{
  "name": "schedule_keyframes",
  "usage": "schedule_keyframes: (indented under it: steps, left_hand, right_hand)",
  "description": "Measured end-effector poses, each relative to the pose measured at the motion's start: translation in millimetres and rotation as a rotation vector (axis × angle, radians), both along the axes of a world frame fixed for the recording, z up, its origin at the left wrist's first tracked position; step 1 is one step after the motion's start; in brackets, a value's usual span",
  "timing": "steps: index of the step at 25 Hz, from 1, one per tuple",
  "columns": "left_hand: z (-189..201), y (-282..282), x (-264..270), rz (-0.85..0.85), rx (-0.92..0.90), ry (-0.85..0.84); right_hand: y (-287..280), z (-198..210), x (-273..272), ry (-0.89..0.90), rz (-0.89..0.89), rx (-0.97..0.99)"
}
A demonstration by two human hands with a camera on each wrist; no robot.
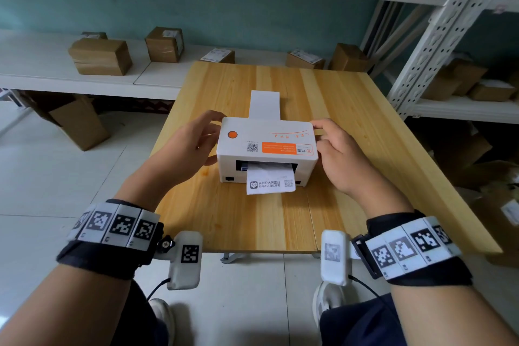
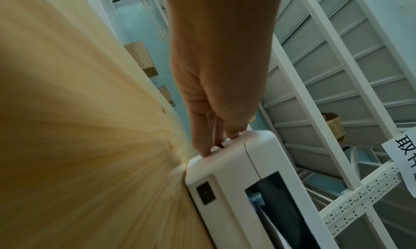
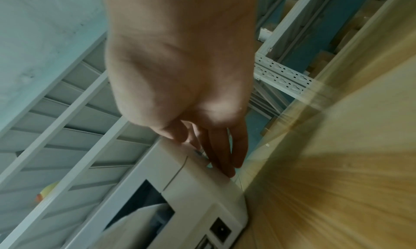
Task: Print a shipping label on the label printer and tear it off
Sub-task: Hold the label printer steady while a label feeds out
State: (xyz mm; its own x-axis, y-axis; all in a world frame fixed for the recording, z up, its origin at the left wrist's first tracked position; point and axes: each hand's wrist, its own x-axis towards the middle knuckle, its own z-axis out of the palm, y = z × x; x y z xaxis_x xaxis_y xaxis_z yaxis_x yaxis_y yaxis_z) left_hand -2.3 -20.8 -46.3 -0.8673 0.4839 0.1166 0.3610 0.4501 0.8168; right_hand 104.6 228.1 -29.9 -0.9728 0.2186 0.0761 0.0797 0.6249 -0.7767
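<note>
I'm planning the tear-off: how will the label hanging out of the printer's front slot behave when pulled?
Probably floppy: the label hangs limp from the slot of the printer toward the table. Likely light and easy to tear, being a thin paper strip. A pull might drag the small printer, though the left hand and right hand press its sides.

The label printer (image 1: 266,143) is smooth white plastic with a faint sheen (its round button (image 1: 232,134) a glossier orange). The label (image 1: 271,184) is thin matt paper. The bench (image 1: 351,109) is pale, smooth wood with visible grain. Boxes (image 1: 101,56) are matt brown cardboard; the rack (image 1: 438,45) is white-painted perforated metal.
</note>
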Motion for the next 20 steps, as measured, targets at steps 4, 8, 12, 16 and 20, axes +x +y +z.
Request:
schedule_keyframes:
  steps: [4, 8, 12, 16, 20]
  left_hand:
    - [1, 0, -1, -0.013, -0.04, -0.001]
    - [0, 0, -7, -0.03, -0.056, 0.008]
    - [-1, -2, -5, -0.034, -0.029, 0.013]
    - [-3, -3, -4, -0.053, 0.019, 0.006]
    - [-1, -6, 5, -0.101, 0.101, -0.101]
  right_hand:
    - [-4, 4, 8, 0.02, 0.011, -0.147]
    - [-4, -3, 11, -0.027, 0.038, -0.225]
    - [5, -10, 9, -0.104, 0.096, -0.245]
    - [8, -7, 9, -0.146, 0.104, -0.149]
    - [8, -5, 7, -0.16, 0.08, -0.131]
